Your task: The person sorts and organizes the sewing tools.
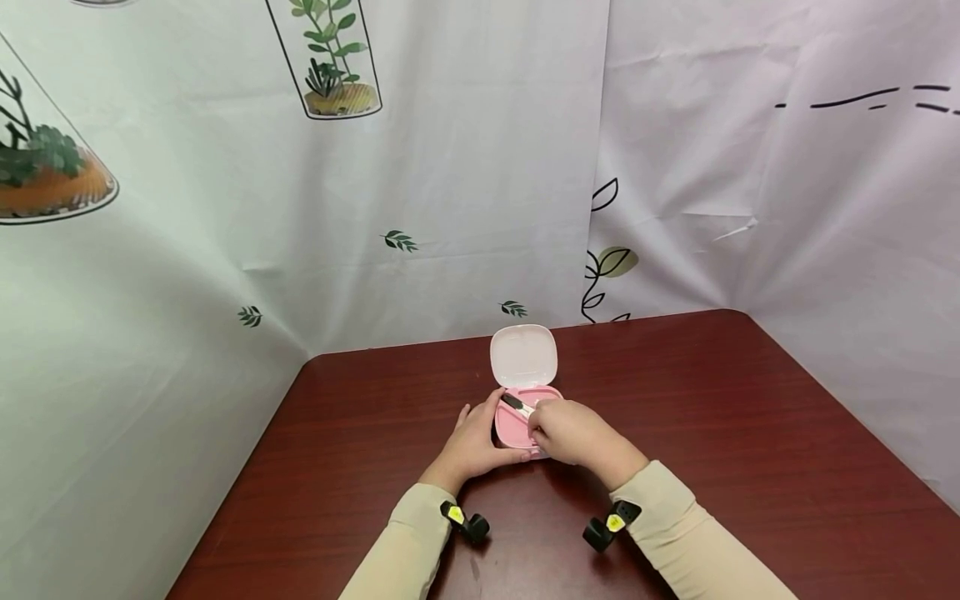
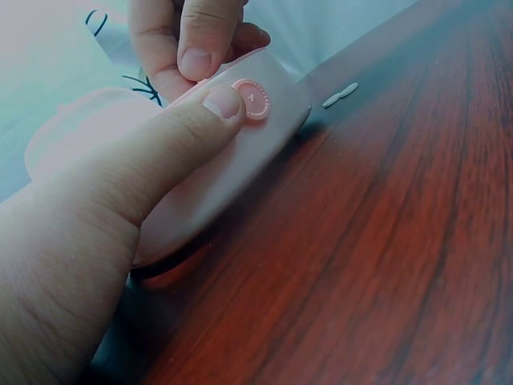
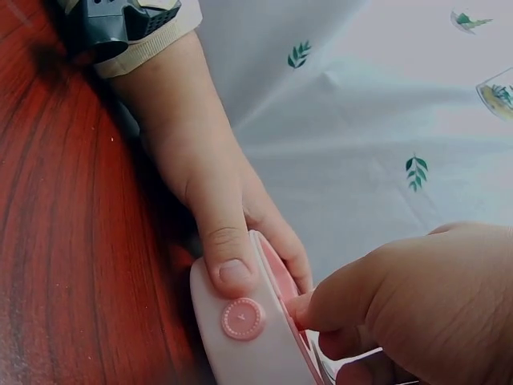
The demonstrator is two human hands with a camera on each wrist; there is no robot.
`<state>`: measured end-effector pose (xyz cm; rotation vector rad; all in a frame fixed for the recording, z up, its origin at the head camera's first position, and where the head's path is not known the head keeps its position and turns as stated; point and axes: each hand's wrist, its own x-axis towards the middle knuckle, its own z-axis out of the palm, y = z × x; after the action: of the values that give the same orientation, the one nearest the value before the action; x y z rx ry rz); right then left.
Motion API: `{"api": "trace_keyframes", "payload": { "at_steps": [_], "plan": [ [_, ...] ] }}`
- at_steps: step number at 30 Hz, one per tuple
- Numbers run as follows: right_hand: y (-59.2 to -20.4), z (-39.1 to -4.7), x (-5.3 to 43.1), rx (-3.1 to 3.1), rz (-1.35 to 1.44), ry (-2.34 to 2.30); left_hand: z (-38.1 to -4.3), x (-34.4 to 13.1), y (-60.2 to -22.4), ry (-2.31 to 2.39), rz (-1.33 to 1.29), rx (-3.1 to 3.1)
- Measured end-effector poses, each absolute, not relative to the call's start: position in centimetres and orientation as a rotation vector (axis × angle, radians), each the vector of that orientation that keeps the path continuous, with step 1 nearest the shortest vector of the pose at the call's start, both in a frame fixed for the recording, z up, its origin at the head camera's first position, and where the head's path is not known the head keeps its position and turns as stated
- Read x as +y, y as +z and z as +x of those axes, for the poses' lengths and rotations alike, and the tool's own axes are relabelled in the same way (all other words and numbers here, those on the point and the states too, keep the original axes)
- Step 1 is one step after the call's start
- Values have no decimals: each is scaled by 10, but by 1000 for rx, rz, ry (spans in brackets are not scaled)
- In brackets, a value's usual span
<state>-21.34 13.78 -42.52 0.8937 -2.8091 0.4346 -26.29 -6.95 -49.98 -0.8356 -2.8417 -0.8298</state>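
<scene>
A small rounded pink-and-white case (image 1: 512, 433) sits on the table with its white lid (image 1: 523, 357) raised at the back. My left hand (image 1: 471, 446) grips the case from the left, thumb (image 2: 188, 132) along the front wall beside a round pink button (image 3: 243, 319). Across the pink interior lies a slim utensil (image 1: 516, 405) with a black end and a pale shaft. Its near part runs under my right hand (image 1: 573, 433), whose curled fingers pinch it over the case. The right fingertips (image 2: 196, 62) are at the rim, partly inside; the palm hides the utensil's other end.
The dark red wooden table (image 1: 360, 467) extends around the case. White curtains (image 1: 465, 167) with plant prints hang behind it and at both sides. Black wrist devices (image 1: 474, 527) sit by the cuffs of both beige sleeves (image 1: 405, 542).
</scene>
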Motion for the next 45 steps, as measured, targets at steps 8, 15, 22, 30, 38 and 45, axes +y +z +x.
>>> {"api": "trace_keyframes", "payload": {
  "at_steps": [8,15,22,30,38,45],
  "plan": [
    [-421,-214,140,-2835,912,435,-264,-70,-501,-837,-830,-2843],
    [-412,-219,158,-2812,913,607,-263,-69,-501,-830,-814,-2858],
    [-405,-215,177,-3081,763,620,-263,-69,-499,-831,-814,-2857],
    [-416,-210,172,-3309,497,560,-262,-70,-499,-836,-821,-2856],
    [-427,-214,168,-3331,369,526,-263,-69,-500,-852,-826,-2843],
    [-433,-219,167,-3262,363,474,-263,-69,-499,-839,-816,-2854]
  ]
}}
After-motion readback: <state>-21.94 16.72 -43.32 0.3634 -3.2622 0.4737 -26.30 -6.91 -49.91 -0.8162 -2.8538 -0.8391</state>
